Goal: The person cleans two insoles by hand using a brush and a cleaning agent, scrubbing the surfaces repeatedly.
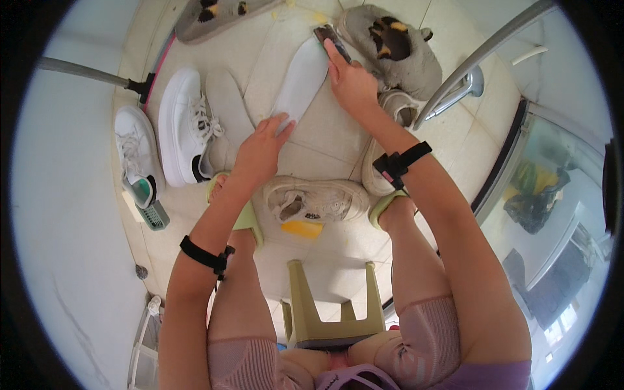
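Note:
A white insole [301,81] lies on the tiled floor in front of me. My left hand [261,149] rests on its near end, fingers stretched out. By the insole's far end, my right hand [351,81] grips a small, dark, flat object [330,40], which looks like a brush; its exact kind is hard to make out. Left of the white insole is a greyish insole [229,97], beside a clean white sneaker [181,127] with laces. Between my feet a dirty off-white shoe [315,199] lies sideways.
Another white sneaker [136,153] and a green brush [153,215] are at the left. Grey plush slippers [406,55] with dark patches lie at the far side. A curved metal bar [484,52] rises at the right. An olive plastic stool [335,328] and yellow piece [302,229] are nearby.

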`<state>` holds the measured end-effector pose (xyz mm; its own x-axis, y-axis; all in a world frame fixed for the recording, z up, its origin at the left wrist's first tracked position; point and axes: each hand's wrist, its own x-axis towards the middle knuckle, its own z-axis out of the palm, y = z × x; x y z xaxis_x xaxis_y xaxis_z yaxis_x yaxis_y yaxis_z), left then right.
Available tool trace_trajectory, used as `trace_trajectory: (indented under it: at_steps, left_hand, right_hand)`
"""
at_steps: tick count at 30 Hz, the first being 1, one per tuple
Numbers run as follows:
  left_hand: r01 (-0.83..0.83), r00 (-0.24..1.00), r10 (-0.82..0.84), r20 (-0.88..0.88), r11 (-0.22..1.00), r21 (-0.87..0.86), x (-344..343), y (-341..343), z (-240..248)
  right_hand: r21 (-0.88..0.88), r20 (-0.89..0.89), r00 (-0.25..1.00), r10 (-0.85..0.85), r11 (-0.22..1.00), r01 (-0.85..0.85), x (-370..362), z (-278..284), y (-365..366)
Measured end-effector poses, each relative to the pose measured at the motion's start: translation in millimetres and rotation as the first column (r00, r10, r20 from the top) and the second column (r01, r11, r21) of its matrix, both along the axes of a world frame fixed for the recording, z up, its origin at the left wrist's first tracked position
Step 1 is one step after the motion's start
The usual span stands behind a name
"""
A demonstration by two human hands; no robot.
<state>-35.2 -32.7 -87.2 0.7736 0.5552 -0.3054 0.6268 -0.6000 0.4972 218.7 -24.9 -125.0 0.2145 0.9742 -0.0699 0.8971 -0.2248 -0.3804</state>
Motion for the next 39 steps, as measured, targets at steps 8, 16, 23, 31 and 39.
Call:
trace_trajectory:
  at_steps: [8, 16, 23, 31, 39]
  left_hand:
    - [0.013, 1.0, -0.014, -0.025, 0.998, -0.053, -2, 8, 5]
    - [0.009, 0.999, -0.011, -0.046, 0.999, -0.038, -8, 5, -1]
    - [0.004, 1.0, -0.005, -0.02, 0.999, -0.031, -3, 4, 7]
    - [-0.082, 0.974, 0.099, 0.205, 0.993, -0.089, -19, 5, -13]
    - [-0.702, 0.711, 0.702, -0.028, 0.709, -0.066, -75, 18, -14]
  right_hand:
    - [-0.108, -0.143, 0.956, 0.255, 0.956, -0.272, -43, -10, -76]
    - [-0.175, -0.127, 0.992, 0.01, 0.984, -0.033, -34, -5, -8]
    - [-0.104, 0.004, 0.992, 0.125, 0.987, -0.124, -24, -12, -44]
    - [0.026, -0.136, 0.987, 0.087, 0.996, -0.085, -50, 8, 20]
    - [-0.039, -0.059, 0.995, -0.078, 0.996, 0.076, -55, -5, 34]
